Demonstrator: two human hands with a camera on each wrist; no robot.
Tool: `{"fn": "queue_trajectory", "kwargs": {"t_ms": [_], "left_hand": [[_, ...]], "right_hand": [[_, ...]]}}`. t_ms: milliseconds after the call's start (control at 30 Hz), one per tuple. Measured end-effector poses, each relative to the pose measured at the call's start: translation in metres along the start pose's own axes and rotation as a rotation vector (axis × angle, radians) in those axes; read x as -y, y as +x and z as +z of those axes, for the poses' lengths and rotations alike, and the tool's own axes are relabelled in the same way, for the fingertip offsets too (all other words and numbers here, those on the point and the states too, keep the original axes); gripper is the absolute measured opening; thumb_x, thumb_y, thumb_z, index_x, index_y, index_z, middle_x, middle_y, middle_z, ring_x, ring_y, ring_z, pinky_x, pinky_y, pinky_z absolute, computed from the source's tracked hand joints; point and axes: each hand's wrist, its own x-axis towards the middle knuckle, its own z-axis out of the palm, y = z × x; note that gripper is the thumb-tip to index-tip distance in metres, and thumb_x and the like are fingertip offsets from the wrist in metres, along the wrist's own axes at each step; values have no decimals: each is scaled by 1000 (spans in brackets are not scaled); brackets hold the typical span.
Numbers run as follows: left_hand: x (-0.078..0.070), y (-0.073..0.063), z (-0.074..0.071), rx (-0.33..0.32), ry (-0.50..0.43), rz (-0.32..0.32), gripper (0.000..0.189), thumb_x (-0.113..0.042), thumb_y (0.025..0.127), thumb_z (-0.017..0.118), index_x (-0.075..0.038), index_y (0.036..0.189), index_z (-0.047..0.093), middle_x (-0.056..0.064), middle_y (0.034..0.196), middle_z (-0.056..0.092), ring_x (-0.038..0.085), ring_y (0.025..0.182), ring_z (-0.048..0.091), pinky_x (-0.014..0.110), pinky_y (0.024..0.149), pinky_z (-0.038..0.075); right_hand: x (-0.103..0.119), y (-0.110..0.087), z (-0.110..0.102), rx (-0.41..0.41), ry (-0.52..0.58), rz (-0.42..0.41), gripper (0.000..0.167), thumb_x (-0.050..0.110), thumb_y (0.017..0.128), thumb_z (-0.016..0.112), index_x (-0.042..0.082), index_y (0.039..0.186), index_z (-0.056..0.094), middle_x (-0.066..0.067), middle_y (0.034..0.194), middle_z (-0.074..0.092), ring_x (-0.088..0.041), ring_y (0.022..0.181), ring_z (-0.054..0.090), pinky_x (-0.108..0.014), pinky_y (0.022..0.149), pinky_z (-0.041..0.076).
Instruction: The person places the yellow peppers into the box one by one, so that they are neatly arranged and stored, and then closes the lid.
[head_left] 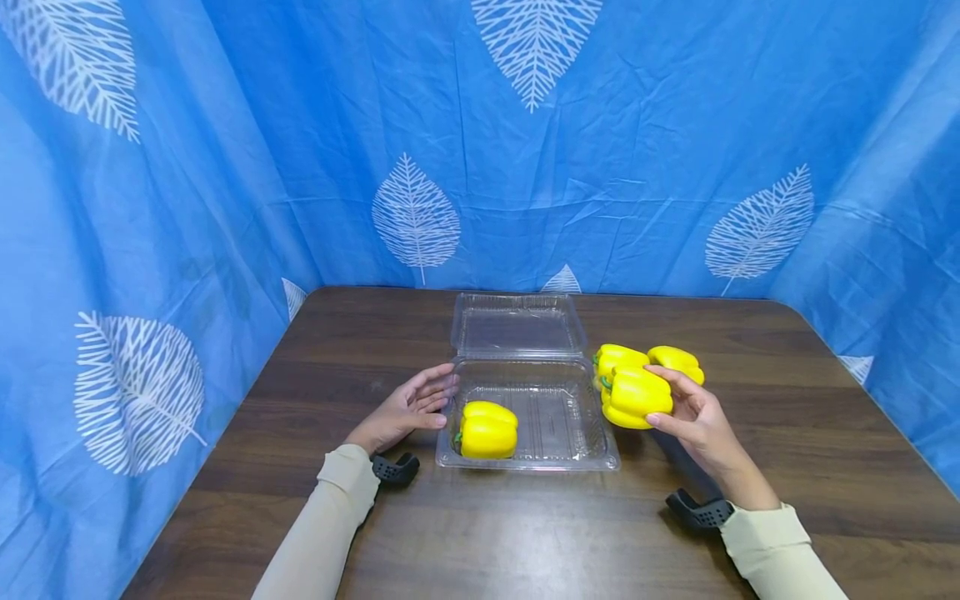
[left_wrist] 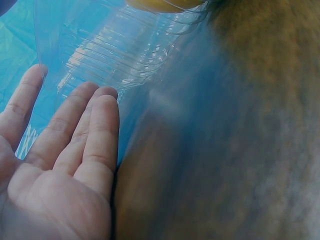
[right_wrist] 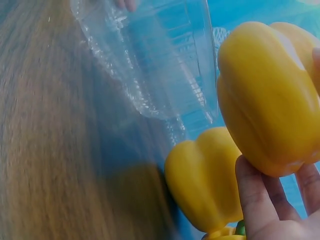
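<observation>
R fingers [head_left: 678,382] grip glossy yel. bell pepper [head_left: 633,400], plump, lobed, w/ green stem [head_left: 606,383]; L fingers [head_left: 427,380] loosely extended by clear box [head_left: 558,421].

Yellow pepper [head_left: 637,395] held; clear container [head_left: 555,425] open

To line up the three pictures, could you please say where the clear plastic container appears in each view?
Head: the clear plastic container lies open below centre, between the left hand and right hand.
Left wrist: container at top, left of centre, beyond the fingertips.
Right wrist: container at top centre, left of the held yellow pepper.
Shared landmark: the brown table.
</observation>
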Motion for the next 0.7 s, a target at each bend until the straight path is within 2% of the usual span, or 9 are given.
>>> {"fn": "queue_trajectory", "kwargs": {"t_ms": [200,500,700], "left_hand": [[-1,0,0,-8,8,-5,86,-7,100,75,0,169,24,25,175,27,44,161,29,34,124,38],[0,1,0,-4,12,-2,85,-6,101,73,0,169,24,25,175,27,44,161,29,34,125,37],[0,1,0,-4,6,3,87,-9,100,76,1,169,24,26,175,28,44,161,29,34,125,37]], "right_hand": [[1,4,6,-15,-21,-14,66,-24,91,62,9,149,60,3,143,61,-8,124,66,-23,102,58],[11,7,22,-74,-81,62,63,-20,94,67,7,150,60,5,140,62,-7,119,68,-22,98,59],[16,12,33,-92,-120,69,61,-19,93,69,8,148,63,6,135,65,-7,114,70,-22,94,61]]}}
